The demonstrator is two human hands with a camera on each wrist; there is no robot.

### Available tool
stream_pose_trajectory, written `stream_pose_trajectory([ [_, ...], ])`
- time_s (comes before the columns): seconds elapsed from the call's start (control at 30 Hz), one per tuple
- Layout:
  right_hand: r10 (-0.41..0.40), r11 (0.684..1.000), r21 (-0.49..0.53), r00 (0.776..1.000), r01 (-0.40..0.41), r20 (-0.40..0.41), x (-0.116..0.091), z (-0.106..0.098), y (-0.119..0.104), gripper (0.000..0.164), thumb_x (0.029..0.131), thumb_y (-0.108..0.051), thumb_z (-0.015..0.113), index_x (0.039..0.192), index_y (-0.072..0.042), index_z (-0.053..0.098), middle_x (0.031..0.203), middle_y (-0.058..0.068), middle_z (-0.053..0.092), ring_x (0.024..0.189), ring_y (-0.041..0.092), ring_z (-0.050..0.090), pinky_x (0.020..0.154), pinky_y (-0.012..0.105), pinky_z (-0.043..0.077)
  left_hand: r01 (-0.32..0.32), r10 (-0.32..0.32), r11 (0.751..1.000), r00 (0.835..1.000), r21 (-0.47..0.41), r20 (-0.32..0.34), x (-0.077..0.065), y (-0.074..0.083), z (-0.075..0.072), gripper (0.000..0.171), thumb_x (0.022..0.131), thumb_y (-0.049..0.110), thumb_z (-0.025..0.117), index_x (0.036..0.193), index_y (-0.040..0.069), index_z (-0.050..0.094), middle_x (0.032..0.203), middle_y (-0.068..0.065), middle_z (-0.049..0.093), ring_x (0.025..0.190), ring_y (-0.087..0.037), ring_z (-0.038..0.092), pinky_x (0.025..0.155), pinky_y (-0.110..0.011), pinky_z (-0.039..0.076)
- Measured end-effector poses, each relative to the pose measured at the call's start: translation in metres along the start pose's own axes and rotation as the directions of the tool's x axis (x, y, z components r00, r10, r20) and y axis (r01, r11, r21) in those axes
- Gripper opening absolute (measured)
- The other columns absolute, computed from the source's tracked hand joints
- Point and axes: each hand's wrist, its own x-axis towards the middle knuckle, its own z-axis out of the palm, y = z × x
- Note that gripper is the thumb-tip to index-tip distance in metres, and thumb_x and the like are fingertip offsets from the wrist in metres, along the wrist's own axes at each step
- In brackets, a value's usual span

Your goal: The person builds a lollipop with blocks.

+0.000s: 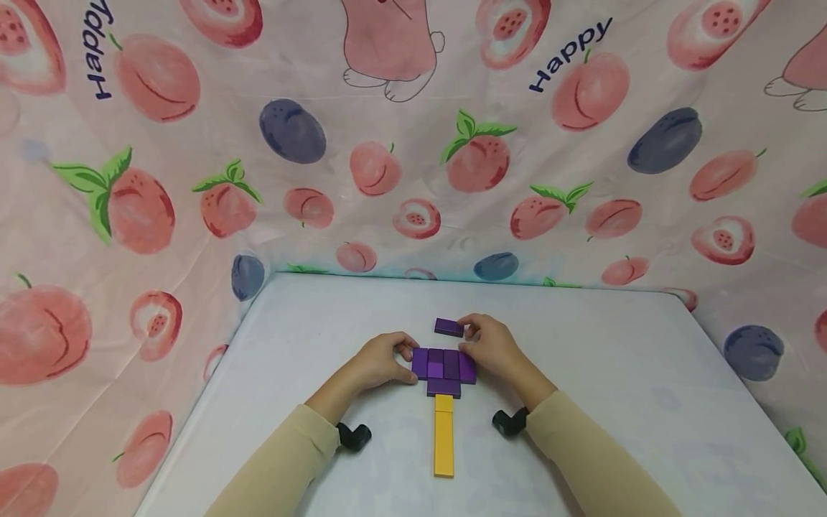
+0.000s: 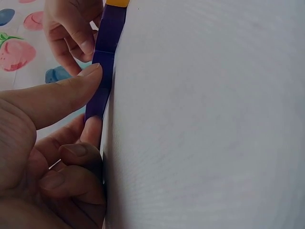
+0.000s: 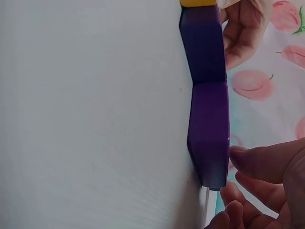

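Note:
In the head view, several purple blocks lie side by side in a row [image 1: 443,365], with another purple block [image 1: 444,388] lying crosswise below it. A yellow strip [image 1: 444,441] extends from that block toward the person. My left hand [image 1: 382,359] pinches the leftmost purple block [image 1: 420,363], thumb at its near end and fingers at its far end. Beyond the row lies a separate purple block [image 1: 449,327]. My right hand [image 1: 494,348] has its index fingertip at that block's right end, while its thumb tip is at the far edge of the row's rightmost block [image 1: 467,368].
The blocks lie on a white table [image 1: 291,309]. A fruit-patterned cloth [image 1: 388,129] hangs behind and along the left side. Black wrist devices [image 1: 354,436] sit by both beige sleeves [image 1: 278,459].

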Motion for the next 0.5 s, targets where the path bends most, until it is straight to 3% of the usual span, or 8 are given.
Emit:
stream_pose_trajectory([
  [0.5, 0.004, 1.0, 0.016, 1.0, -0.004, 0.013, 0.011, -0.001, 0.002, 0.046, 0.091, -0.01, 0.079, 0.136, -0.008, 0.069, 0.101, 0.007, 0.065, 0.092, 0.023, 0.058, 0.082, 0.036, 0.049, 0.001, -0.001, 1.0, 1.0, 0.003, -0.004, 0.0, -0.001, 0.0, 0.059, 0.072, 0.015, 0.1, 0.124, 0.018, 0.073, 0.099, 0.004, 0.068, 0.1, -0.019, 0.06, 0.104, -0.048, 0.047],
])
